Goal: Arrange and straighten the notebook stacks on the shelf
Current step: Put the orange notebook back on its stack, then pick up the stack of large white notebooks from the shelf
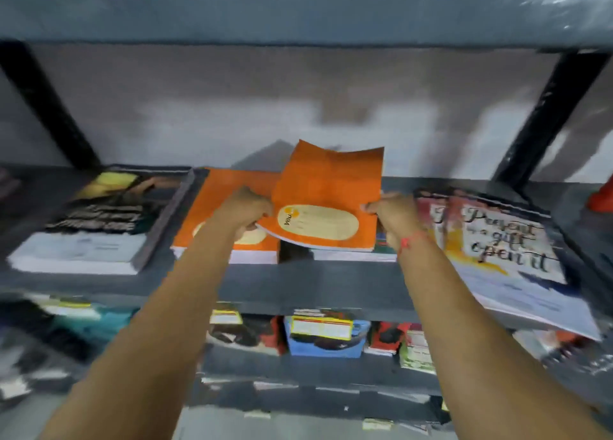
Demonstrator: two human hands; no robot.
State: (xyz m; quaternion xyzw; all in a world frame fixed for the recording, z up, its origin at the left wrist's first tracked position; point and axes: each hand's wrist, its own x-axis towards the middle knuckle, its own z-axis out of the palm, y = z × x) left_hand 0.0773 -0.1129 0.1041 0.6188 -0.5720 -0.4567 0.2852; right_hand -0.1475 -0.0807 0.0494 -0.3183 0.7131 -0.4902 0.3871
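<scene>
Roughly mid-job: far left of the grip, the dark notebook stack (96, 220) sits fairly square on the shelf (298, 283), and the orange stack (229, 214) just under the left hand (247, 209) looks tidy too. Left hand and right hand (394, 212) each pinch a side edge of the orange notebook (326, 204), held tilted w/ its far end curling up, above a low pile. Right of the grip, the lettered-cover stack (507, 250) lies skewed, overhanging the front edge — prob. still to do.

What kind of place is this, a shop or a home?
Probably a stationery shop or storeroom: grey shelves carry several notebook stacks, such as the orange stack, and the lower shelf holds labelled packs.
</scene>
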